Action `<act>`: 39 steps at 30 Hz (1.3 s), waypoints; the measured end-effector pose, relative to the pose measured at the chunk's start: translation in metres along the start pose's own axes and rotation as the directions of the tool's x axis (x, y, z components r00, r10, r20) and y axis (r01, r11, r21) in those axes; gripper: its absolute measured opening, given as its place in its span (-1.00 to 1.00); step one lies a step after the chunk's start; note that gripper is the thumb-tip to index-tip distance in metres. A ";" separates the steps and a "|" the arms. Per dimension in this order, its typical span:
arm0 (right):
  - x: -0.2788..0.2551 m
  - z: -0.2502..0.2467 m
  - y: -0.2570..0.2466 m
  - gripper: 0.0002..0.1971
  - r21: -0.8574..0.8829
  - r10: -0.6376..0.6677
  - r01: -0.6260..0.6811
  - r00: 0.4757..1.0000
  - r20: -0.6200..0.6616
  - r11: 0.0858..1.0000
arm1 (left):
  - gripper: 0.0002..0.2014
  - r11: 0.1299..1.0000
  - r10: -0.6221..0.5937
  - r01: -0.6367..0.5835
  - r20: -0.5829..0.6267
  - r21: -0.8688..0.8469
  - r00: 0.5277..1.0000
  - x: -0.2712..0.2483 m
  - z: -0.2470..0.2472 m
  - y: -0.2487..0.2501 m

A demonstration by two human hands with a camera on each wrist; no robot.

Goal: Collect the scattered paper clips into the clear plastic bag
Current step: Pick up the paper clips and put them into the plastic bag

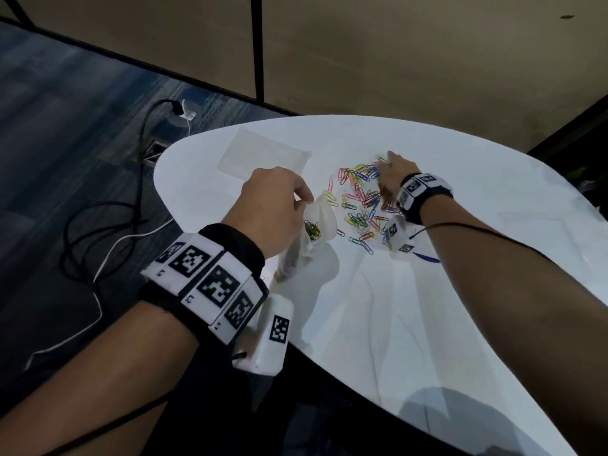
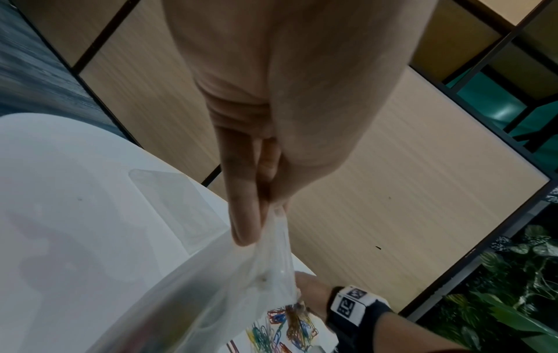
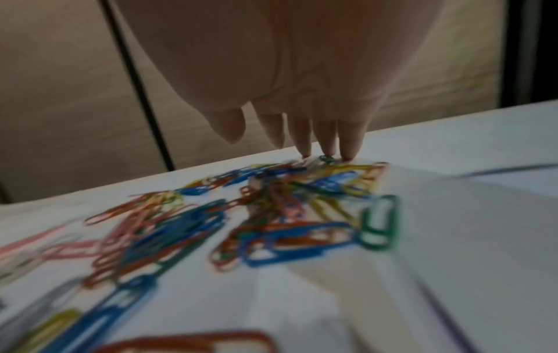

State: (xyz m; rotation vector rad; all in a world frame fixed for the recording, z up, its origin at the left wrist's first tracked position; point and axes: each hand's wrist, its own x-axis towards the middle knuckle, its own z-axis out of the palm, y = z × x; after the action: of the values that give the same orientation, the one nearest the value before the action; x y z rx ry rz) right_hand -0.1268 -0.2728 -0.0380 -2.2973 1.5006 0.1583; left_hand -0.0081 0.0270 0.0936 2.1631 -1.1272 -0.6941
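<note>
1. Two hands share this: my left hand (image 1: 269,205) pinches the clear plastic bag (image 1: 316,232) by its rim, a few clips inside.
2. My right hand (image 1: 393,174), fingers straight, touches the far edge of the paper clips (image 1: 360,202) on the table (image 1: 427,324).
3. I should rake them together before pinching.

White table (image 1: 427,324); blue carpet (image 1: 65,126); beige wall (image 1: 394,44)

Head looks down; wrists close; all share paper clips (image 1: 362,205).
</note>
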 end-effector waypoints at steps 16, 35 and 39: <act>-0.038 -0.009 -0.006 -0.94 0.454 0.147 -0.062 0.977 -0.155 0.889 | -0.84 1.000 0.004 -0.004 0.015 0.029 1.000 0.000 -0.001 -0.004; -0.189 -0.024 -0.085 -0.78 0.857 -0.343 0.040 0.925 0.162 0.514 | -0.82 0.997 -0.071 0.071 0.003 -0.012 0.998 0.001 0.001 0.002; -0.197 -0.022 -0.099 -0.86 0.478 -0.415 0.376 0.909 -0.024 0.794 | -0.81 0.996 -0.082 0.082 -0.004 -0.028 0.997 0.000 -0.001 0.000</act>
State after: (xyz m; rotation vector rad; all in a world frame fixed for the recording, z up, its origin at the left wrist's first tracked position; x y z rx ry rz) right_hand -0.1231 -0.0776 0.0674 -2.1018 0.8560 -0.2110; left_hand -0.0075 0.0279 0.0942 2.1969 -1.0247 -0.7352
